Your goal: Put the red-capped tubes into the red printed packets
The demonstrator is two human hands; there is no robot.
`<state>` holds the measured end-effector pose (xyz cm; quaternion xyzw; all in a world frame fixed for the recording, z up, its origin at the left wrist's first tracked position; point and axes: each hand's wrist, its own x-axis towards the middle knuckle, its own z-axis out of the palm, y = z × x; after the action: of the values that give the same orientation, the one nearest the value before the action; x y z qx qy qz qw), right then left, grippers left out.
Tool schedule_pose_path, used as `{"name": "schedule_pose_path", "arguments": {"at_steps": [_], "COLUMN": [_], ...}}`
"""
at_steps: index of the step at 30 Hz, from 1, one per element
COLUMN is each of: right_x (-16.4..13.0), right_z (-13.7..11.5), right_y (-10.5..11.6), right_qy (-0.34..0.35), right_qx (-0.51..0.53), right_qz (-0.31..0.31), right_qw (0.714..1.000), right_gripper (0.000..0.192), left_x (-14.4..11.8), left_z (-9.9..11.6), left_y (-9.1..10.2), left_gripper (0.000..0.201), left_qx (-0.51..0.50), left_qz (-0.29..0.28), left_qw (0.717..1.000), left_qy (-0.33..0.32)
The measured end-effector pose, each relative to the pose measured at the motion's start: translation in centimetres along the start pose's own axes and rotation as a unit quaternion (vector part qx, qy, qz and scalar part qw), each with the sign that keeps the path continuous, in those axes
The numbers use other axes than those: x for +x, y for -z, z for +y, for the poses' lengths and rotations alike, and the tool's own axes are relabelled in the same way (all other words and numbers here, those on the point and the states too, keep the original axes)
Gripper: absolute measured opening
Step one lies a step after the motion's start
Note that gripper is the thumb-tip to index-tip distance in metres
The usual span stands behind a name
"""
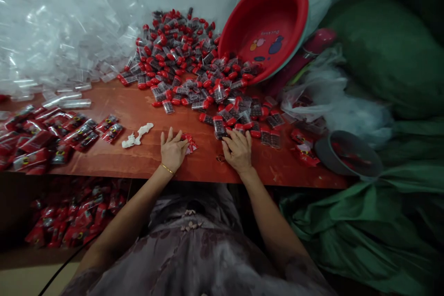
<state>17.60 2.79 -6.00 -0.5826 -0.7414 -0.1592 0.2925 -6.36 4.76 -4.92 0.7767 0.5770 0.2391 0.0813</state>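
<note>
My left hand (172,150) lies flat on the reddish wooden table (145,157), fingers spread over a small red packet (190,142). My right hand (237,149) rests near the table's front, its fingertips touching a clear red-capped tube (219,127) at the near edge of a big heap of such tubes (187,62). Whether the fingers grip that tube is unclear. A gold bangle sits on my left wrist.
A tilted red basin (268,23) leans behind the heap. Clear empty tubes (52,41) pile at the back left. Filled red packets (38,141) lie at left and below the table. A white scrap (137,135), a grey bowl (348,155) and green sacks (385,55) are nearby.
</note>
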Motion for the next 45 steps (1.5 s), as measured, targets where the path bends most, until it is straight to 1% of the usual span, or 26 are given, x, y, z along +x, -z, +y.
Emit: {"name": "schedule_pose_path", "arguments": {"at_steps": [3, 8, 11, 14, 16, 19, 22, 25, 27, 28, 30, 32, 33, 34, 35, 36, 37, 38, 40, 41, 42, 43, 45], "right_x": [-0.4, -0.6, -0.4, -0.3, -0.4, -0.3, -0.3, -0.2, 0.2, 0.6, 1.4, 2.2, 2.5, 2.7, 2.8, 2.8, 2.7, 2.5, 2.0, 1.7, 1.4, 1.1, 0.6], "right_z": [-1.5, -5.3, -6.7, -7.0, -6.9, -6.7, -6.6, -6.9, -7.5, -7.9, -8.7, -9.4, -9.6, -9.8, -9.8, -9.8, -9.7, -9.6, -9.4, -9.3, -9.3, -9.3, -9.3], "right_y": [0.4, 0.6, 0.5, 0.2, 0.0, -0.2, 0.1, 0.5, 0.7, 0.8, 0.8, 0.8, 0.9, 1.0, 1.1, 1.3, 1.4, 1.6, 1.7, 1.7, 1.7, 1.7, 1.6], "right_qy": [-0.010, 0.025, 0.020, 0.009, 0.003, -0.003, -0.014, -0.069, -0.137, -0.177, -0.246, -0.282, -0.289, -0.292, -0.295, -0.296, -0.295, -0.292, -0.273, -0.260, -0.250, -0.243, -0.237], "right_qx": [0.024, 0.080, 0.102, 0.113, 0.117, 0.123, 0.139, 0.191, 0.261, 0.308, 0.414, 0.499, 0.523, 0.532, 0.531, 0.524, 0.512, 0.499, 0.468, 0.450, 0.432, 0.414, 0.379], "right_qz": [-0.004, -0.011, -0.002, 0.006, 0.014, 0.019, 0.024, 0.011, -0.013, -0.025, -0.044, -0.059, -0.062, -0.062, -0.060, -0.057, -0.054, -0.050, -0.050, -0.050, -0.047, -0.041, -0.030], "right_qw": [1.000, 0.996, 0.995, 0.994, 0.993, 0.992, 0.990, 0.979, 0.955, 0.934, 0.875, 0.817, 0.800, 0.792, 0.792, 0.797, 0.805, 0.814, 0.839, 0.853, 0.865, 0.876, 0.894], "right_gripper": [0.022, 0.019, 0.019, 0.019, 0.019, 0.018, 0.017, 0.020, 0.024, 0.027, 0.031, 0.028, 0.026, 0.025, 0.026, 0.027, 0.029, 0.030, 0.031, 0.031, 0.032, 0.033, 0.037], "left_x": [-0.4, -0.6, -0.7, -0.7, -0.6, 0.1, 1.0, 1.3, 1.1, 1.0, 0.8, 0.6, 0.5, 0.4, 0.4, 0.3, 0.1, 0.0, -0.2, -0.4, -0.5, -0.7, -0.9], "left_z": [0.0, 0.3, 0.4, 0.2, 0.0, 0.1, 0.6, 1.5, 2.3, 2.6, 3.3, 3.7, 3.9, 4.0, 4.1, 4.3, 4.4, 4.6, 5.2, 5.5, 5.8, 6.2, 6.7], "left_y": [0.0, 0.3, 0.6, 0.7, 0.6, 0.2, 0.1, 0.9, 1.7, 2.1, 2.7, 3.0, 3.0, 3.1, 3.1, 3.2, 3.3, 3.4, 3.7, 3.8, 3.8, 3.9, 3.7], "left_gripper": [0.025, 0.024, 0.027, 0.038, 0.036, 0.031, 0.032, 0.034, 0.034, 0.033, 0.031, 0.030, 0.031, 0.034, 0.040, 0.046, 0.051, 0.052, 0.046, 0.044, 0.043, 0.043, 0.044], "left_qx": [-0.010, -0.004, 0.006, 0.030, 0.043, 0.047, 0.029, -0.025, -0.075, -0.102, -0.162, -0.230, -0.268, -0.310, -0.360, -0.417, -0.479, -0.537, -0.622, -0.648, -0.665, -0.674, -0.683], "left_qz": [-0.014, -0.012, -0.023, -0.041, -0.043, -0.029, -0.011, 0.009, 0.017, 0.018, 0.013, 0.008, 0.009, 0.014, 0.019, 0.017, 0.004, -0.019, -0.066, -0.080, -0.084, -0.082, -0.080], "left_qw": [1.000, 1.000, 1.000, 0.999, 0.998, 0.998, 0.998, 0.994, 0.991, 0.988, 0.980, 0.966, 0.955, 0.940, 0.919, 0.890, 0.851, 0.806, 0.718, 0.683, 0.657, 0.638, 0.613], "left_qy": [-0.003, -0.021, -0.015, 0.001, 0.007, 0.023, 0.063, 0.105, 0.112, 0.111, 0.113, 0.120, 0.126, 0.139, 0.159, 0.185, 0.215, 0.247, 0.304, 0.327, 0.346, 0.364, 0.390]}}
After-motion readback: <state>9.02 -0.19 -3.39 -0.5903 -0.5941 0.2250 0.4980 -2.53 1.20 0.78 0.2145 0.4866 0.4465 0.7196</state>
